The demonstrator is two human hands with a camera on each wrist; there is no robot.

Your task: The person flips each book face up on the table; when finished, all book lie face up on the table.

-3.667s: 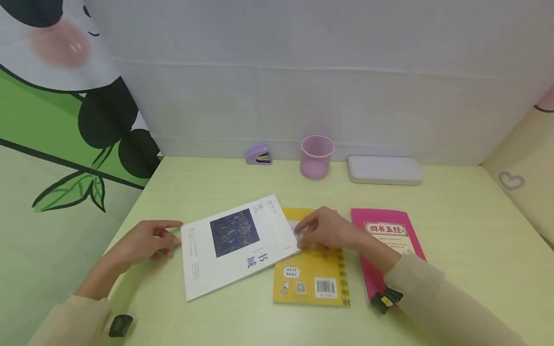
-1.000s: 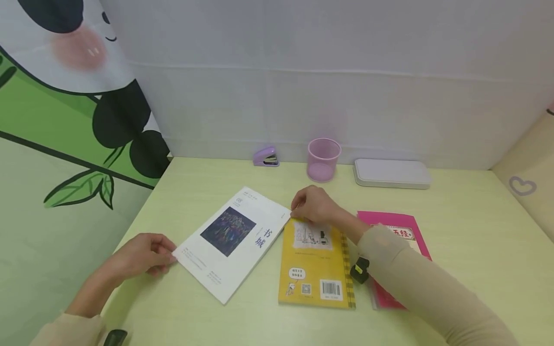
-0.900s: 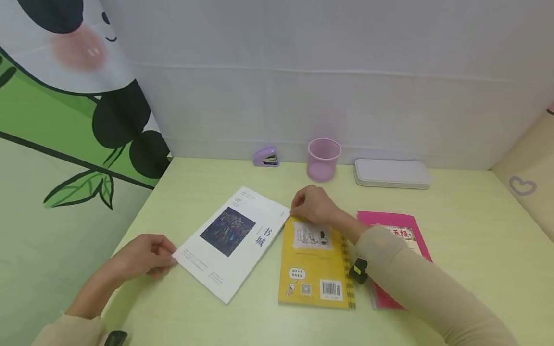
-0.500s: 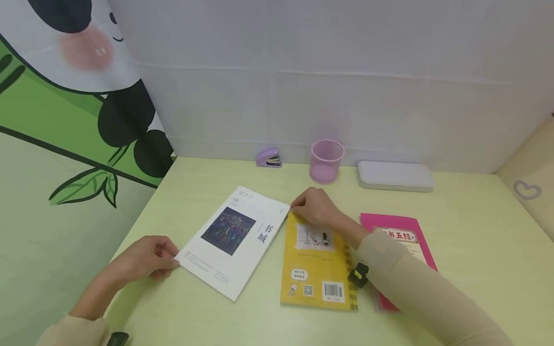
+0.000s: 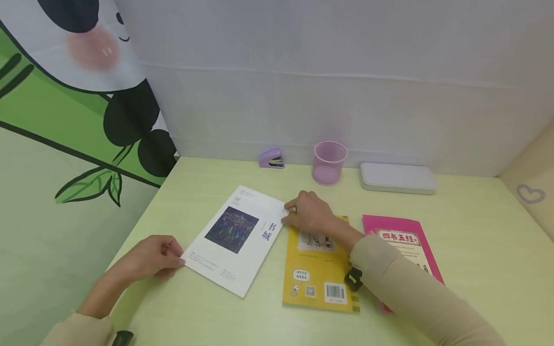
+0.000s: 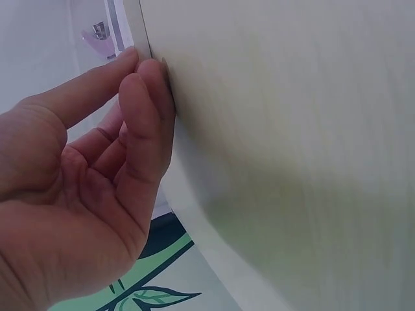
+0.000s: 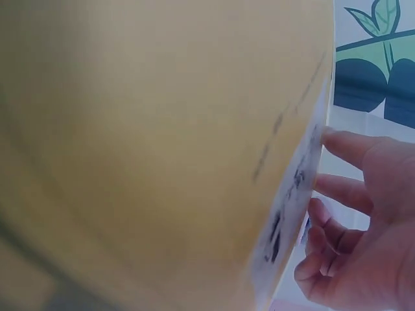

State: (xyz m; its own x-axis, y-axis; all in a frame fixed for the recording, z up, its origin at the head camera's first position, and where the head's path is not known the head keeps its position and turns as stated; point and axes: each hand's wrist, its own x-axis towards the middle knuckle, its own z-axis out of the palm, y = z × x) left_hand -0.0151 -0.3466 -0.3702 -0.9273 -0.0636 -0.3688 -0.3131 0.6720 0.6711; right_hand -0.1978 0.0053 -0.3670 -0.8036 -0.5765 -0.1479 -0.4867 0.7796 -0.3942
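Note:
A white book [image 5: 235,240] with a dark picture on its cover lies slanted on the table in the head view. My left hand [image 5: 152,258] pinches its lower left corner; in the left wrist view, thumb and index fingertips meet at the book's edge. My right hand [image 5: 309,211] is at the book's upper right corner, thumb and index finger extended and apart, touching it. Beneath that hand lies a yellow book [image 5: 318,269], its top partly hidden. The right wrist view is largely filled by the yellow book [image 7: 162,129], with fingers beyond its edge.
Right of the yellow book lies a pink book [image 5: 398,228], partly covered by the right sleeve [image 5: 411,288]. Along the back wall stand a purple stapler [image 5: 271,158], a pink mesh cup [image 5: 329,163] and a pale flat case [image 5: 398,178].
Over the last few seconds the white book has turned counterclockwise and come off the yellow book. In the last half second my right thumb and index finger have spread apart at its corner.

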